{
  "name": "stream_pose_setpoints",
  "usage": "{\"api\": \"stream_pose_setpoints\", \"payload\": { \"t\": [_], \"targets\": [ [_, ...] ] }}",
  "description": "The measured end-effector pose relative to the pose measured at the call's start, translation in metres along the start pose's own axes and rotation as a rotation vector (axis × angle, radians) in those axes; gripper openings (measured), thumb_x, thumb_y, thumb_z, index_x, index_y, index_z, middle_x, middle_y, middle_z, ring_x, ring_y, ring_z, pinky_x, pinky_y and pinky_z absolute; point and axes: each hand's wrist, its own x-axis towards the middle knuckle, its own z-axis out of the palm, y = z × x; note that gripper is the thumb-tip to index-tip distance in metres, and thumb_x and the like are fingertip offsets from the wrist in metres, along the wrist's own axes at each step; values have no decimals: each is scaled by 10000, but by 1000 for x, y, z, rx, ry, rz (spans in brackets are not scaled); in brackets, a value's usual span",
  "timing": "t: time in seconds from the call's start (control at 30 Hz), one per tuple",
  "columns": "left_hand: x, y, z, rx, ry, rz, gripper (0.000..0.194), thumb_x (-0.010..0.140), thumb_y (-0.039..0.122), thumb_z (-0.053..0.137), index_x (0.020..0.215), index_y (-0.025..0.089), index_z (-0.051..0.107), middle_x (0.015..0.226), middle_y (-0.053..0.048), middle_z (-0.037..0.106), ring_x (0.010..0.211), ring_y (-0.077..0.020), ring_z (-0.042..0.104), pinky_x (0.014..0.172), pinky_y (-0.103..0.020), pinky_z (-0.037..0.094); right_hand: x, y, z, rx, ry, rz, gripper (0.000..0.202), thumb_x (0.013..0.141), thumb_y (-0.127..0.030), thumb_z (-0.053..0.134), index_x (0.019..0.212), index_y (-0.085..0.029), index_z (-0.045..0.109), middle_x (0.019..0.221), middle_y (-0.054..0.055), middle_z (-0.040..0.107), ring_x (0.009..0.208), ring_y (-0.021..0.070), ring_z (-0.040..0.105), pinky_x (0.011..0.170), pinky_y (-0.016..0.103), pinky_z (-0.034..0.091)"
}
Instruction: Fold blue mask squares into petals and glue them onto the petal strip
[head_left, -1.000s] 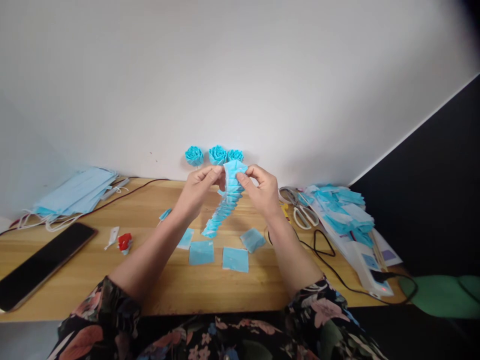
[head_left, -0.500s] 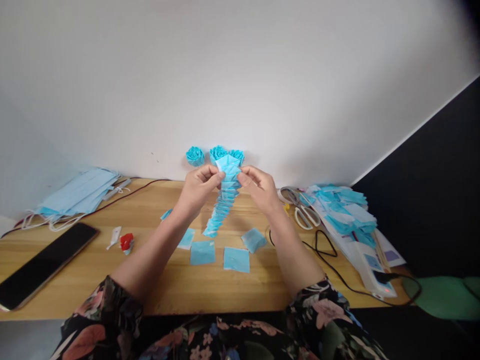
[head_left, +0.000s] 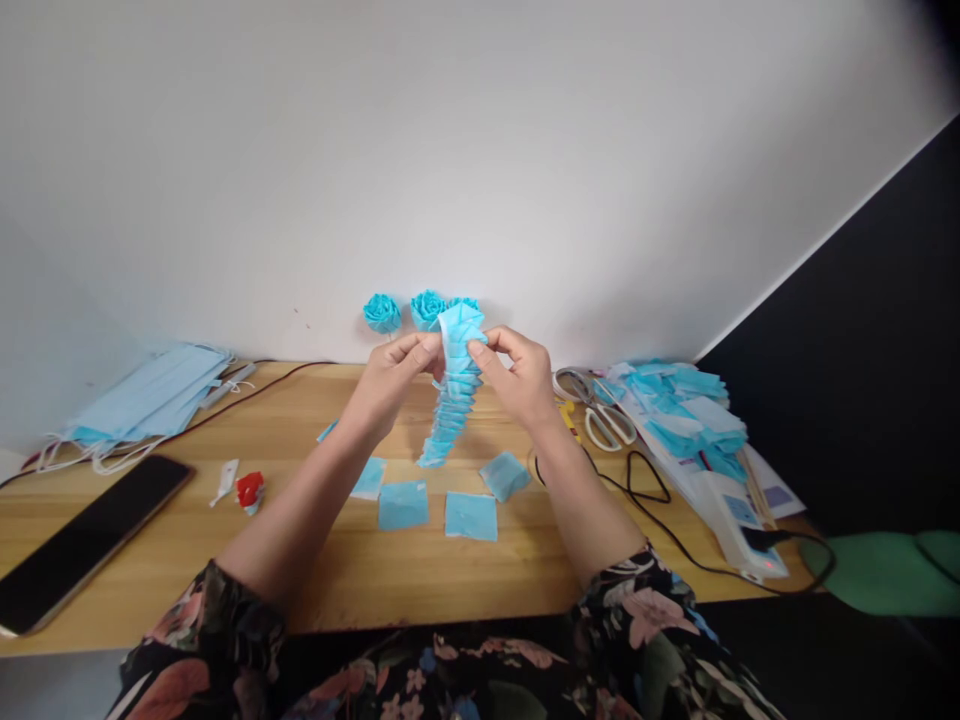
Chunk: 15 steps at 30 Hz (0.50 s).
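A pleated light-blue strip point(head_left: 455, 398), folded from thin sheet like mask fabric, hangs in front of me above the table. My right hand point(head_left: 523, 378) pinches its upper right edge between thumb and fingers. On the other side my left hand point(head_left: 388, 385) is closed in a pinch at the strip's upper left edge. The strip's lower end tapers down and slightly left. Behind it against the wall are blue folded flowers point(head_left: 382, 313), one partly covered by the strip. Several blue fabric squares point(head_left: 471, 516) lie on the wooden table point(head_left: 420, 580) below my hands.
Face masks point(head_left: 154, 392) are stacked at the left, with a phone point(head_left: 94, 540) and a small red item point(head_left: 250, 489) nearer. Right: white-handled scissors point(head_left: 609, 428), a heap of blue pieces point(head_left: 679, 405), a power strip point(head_left: 742, 525) and a black cable point(head_left: 660, 520).
The strip's top has turned so its pleats now face more to the right. My left fingertips have shifted slightly left along its edge. The view has moved a little.
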Motion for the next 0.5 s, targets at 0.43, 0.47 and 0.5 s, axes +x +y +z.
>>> {"api": "stream_pose_setpoints", "payload": {
  "t": [0.43,0.47,0.5],
  "targets": [
    [1,2,4,7,113,-14,268,724,409,792,684,179,662,630,6,605,617,-126,555,626,-261,475,2,8,3,50,-92,26,383,881,-551,626,730,-202,588,702,-15,569,701,140,537,700,271,435],
    [0,3,4,9,103,-16,268,725,410,793,684,179,663,629,5,608,616,-128,557,624,-263,476,1,7,3,31,-85,19,366,879,-525,633,717,-202,575,696,-18,560,700,139,531,699,270,430],
    [0,3,5,10,95,-17,267,724,408,794,683,179,663,629,4,613,615,-129,560,623,-264,476,0,6,4,21,-80,16,356,888,-504,623,707,-203,563,691,-19,555,699,138,527,696,270,427]
  ]
}}
